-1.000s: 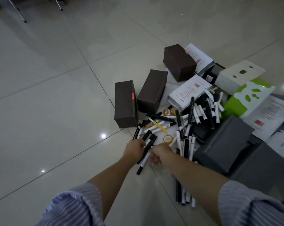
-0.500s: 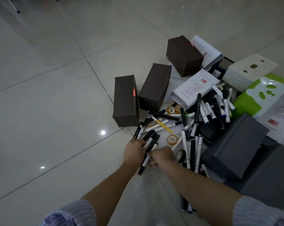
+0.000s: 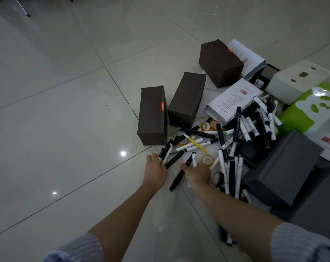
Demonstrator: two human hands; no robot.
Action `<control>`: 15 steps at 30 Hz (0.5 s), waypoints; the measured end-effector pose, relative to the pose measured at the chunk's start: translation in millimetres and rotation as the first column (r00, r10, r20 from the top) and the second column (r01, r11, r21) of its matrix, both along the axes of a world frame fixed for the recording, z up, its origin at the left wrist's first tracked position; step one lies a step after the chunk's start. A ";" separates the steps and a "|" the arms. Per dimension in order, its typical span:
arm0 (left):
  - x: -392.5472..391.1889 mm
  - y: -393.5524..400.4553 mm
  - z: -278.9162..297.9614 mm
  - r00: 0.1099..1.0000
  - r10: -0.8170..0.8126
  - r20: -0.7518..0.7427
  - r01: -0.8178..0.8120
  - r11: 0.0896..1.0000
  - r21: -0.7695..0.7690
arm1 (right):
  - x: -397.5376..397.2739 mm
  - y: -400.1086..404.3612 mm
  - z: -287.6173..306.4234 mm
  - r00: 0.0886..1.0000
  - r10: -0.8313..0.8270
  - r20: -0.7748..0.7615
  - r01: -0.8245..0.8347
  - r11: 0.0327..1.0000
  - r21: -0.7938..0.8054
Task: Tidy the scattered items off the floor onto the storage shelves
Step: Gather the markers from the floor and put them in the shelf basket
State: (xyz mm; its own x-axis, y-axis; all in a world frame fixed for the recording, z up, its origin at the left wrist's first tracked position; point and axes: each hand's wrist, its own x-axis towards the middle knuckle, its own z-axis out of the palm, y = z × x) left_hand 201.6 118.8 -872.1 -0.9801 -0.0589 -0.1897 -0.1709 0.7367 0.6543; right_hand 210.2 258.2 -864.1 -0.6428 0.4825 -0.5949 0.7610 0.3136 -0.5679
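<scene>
A heap of black and white marker pens (image 3: 234, 140) lies scattered on the tiled floor, with a yellow pen (image 3: 195, 144) and several tape rolls (image 3: 207, 159) among them. My left hand (image 3: 155, 171) grips a few markers at the heap's near left edge. My right hand (image 3: 197, 173) lies just to its right, fingers curled over two markers (image 3: 191, 159). One black marker (image 3: 176, 179) lies on the floor between the hands. Three dark brown boxes (image 3: 152, 116) stand behind the pens.
White printed boxes (image 3: 234, 99), a cream box (image 3: 298, 78) and a green-and-white package (image 3: 310, 108) lie at the back right. Grey boxes (image 3: 279, 169) sit to the right of my right arm. Bare floor tiles (image 3: 56, 120) spread to the left; metal legs (image 3: 22, 6) stand far back.
My hands were together over one bundle of markers. They have parted: the left slid left with markers in its grip, the right moved right onto other pens.
</scene>
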 end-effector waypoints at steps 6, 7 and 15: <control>-5.8 5.0 -6.1 0.972 -0.218 0.084 0.230 0.955 -0.186 | 0.6 -7.8 0.4 0.999 -0.040 -0.006 0.040 0.998 0.043; -5.9 6.9 -6.0 0.968 -0.231 0.096 0.246 0.945 -0.216 | 1.9 -7.6 1.3 0.999 -0.050 -0.017 0.051 0.998 0.030; 10.2 8.1 4.9 0.990 -0.067 0.121 0.066 0.998 0.017 | -1.5 13.5 9.4 0.984 -0.163 -0.077 0.135 0.948 -0.288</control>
